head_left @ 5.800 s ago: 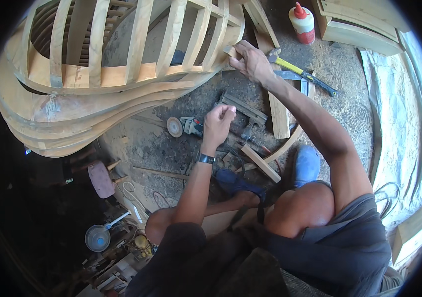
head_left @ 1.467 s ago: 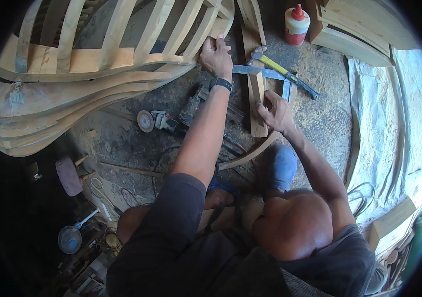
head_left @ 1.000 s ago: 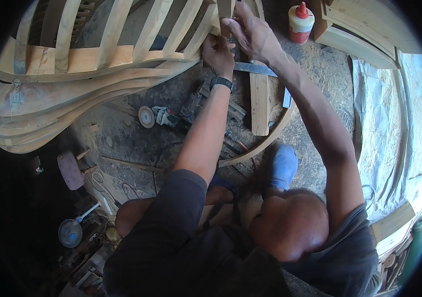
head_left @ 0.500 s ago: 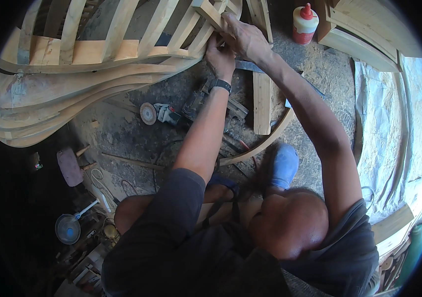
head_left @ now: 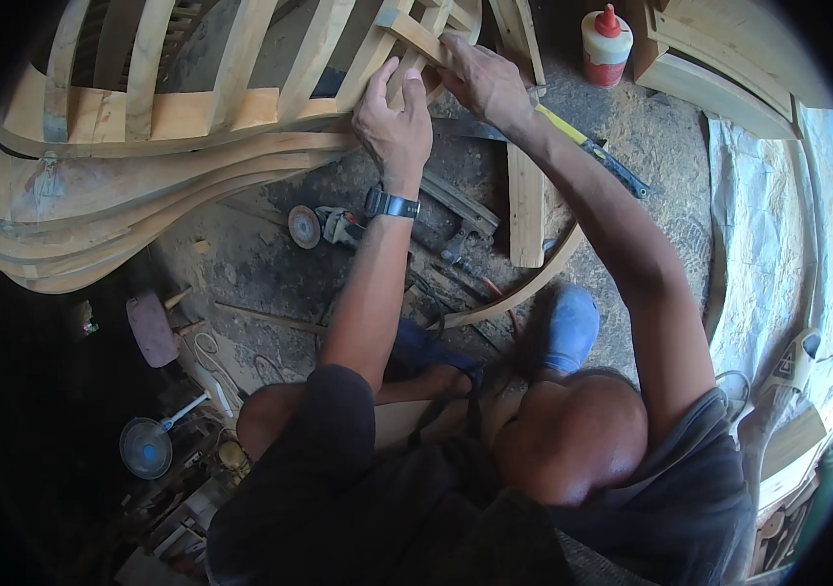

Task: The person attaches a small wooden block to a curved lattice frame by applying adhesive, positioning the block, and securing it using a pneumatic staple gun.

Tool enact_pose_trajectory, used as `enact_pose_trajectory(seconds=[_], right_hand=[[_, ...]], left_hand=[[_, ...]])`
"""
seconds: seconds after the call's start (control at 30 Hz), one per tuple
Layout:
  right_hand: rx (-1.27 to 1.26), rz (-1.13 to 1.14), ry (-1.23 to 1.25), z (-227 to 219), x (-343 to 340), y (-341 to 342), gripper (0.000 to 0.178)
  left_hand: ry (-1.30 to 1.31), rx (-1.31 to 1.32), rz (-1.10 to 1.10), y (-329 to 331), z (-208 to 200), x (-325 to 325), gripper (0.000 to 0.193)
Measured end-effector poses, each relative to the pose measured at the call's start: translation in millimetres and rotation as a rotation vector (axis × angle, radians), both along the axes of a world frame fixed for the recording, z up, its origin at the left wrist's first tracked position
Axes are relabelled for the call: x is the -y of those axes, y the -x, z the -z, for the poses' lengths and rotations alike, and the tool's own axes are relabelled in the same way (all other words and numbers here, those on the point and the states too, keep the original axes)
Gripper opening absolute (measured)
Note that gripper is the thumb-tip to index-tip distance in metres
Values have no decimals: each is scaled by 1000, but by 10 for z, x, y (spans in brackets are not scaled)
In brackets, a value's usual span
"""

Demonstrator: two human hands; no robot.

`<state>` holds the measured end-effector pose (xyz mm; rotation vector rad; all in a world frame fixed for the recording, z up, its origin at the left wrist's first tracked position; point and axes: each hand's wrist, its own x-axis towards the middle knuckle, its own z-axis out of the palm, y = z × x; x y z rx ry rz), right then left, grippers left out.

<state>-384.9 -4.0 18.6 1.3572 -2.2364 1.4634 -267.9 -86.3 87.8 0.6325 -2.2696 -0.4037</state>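
A wooden frame of curved ribs and long bent planks fills the upper left. My right hand is closed around the near end of a short wooden block, which lies across the ribs at the top. Just left of it my left hand is raised beside the ribs, thumb and fingers apart, with nothing visible in it. Partly behind my right forearm is a long tool, yellow with a dark handle.
An angle grinder lies on the dusty floor near a metal clamp-like tool. Right of these are a wooden post and a curved strip. A glue bottle stands at the upper right, beside a wooden box. A mallet lies left.
My left hand has drawn away leftward from beside my right hand, its fingers now apart. My right hand stays on the block. More of the yellow tool shows, and a pale leg-like shape appears at right.
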Motion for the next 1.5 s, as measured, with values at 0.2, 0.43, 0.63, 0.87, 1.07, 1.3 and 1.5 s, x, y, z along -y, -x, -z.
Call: enact_pose_trajectory(seconds=[0.2,0.43,0.63,0.87,1.07,1.3,1.5], right_hand=[[-6,56,64,89,4,-29,36],[-62,83,189,151,61,-40,31],[-22,63,205,176,87,-71,33],[124,58,211,350,157,-99,36],[210,116,271,397,159,-131,38],[247,111,228,478,108,-145,37],[479,104,231,433,43,-207,36]], left_hand=[[-250,123,31,111,-431,-169,33],[80,40,71,229,-521,99,48],[-10,36,-11,228,-445,188,46],[-24,70,-43,199,-416,189,41],[-13,25,5,218,-426,167,39],[-28,57,-6,240,-427,163,39],[-75,47,-15,221,-450,130,40]])
